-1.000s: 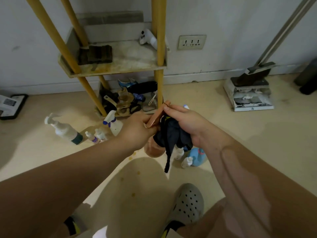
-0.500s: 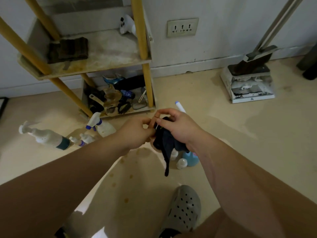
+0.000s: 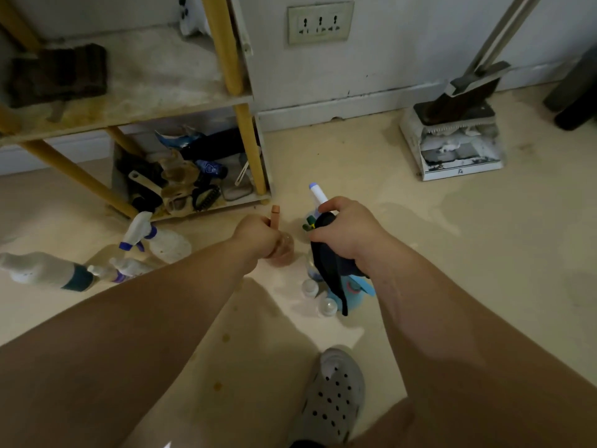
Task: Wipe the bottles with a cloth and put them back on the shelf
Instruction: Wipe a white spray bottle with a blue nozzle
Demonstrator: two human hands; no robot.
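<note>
Holds a pinkish pump bottle (image 3: 275, 218) up off the floor (image 3: 452, 253) in the left grip (image 3: 258, 236), clamped round the body with only the coppery nozzle poking out above the fist, in front of the shelf (image 3: 129, 103) and not yet on it. Bunches the dark cloth (image 3: 329, 273) in the right grip (image 3: 349, 234), closed tight on it, with a long tail dangling towards the floor. Seems to pinch something small and green there as well, too hidden to name.

Could go wrong in several ways from here. Could lose the bottle through a fist wrapped round a smooth, rounded body, more so with any wet on it. Could topple the small bottles (image 3: 309, 287) and the blue bottle (image 3: 355, 292) standing right under the cloth by dragging that loose tail through them. Could clip the white-capped bottle (image 3: 318, 194) showing just past the right grip – touching or not, cannot tell. Could also put grime straight back on by setting a wiped bottle down on the stained, dusty shelf board.

As for containers: in the bottom tray (image 3: 114, 163) of the shelf, a jumble of brushes, a dark bottle on its side, a blue packet and odd tools. On the floor to the left, spray bottles (image 3: 168, 245), at least one lying flat, with fill hard to judge. Inside the pinkish bottle, no level to be read – hidden by the fist. By the wall, a dustpan (image 3: 462, 171) with grey fluff and scraps in it.
</note>
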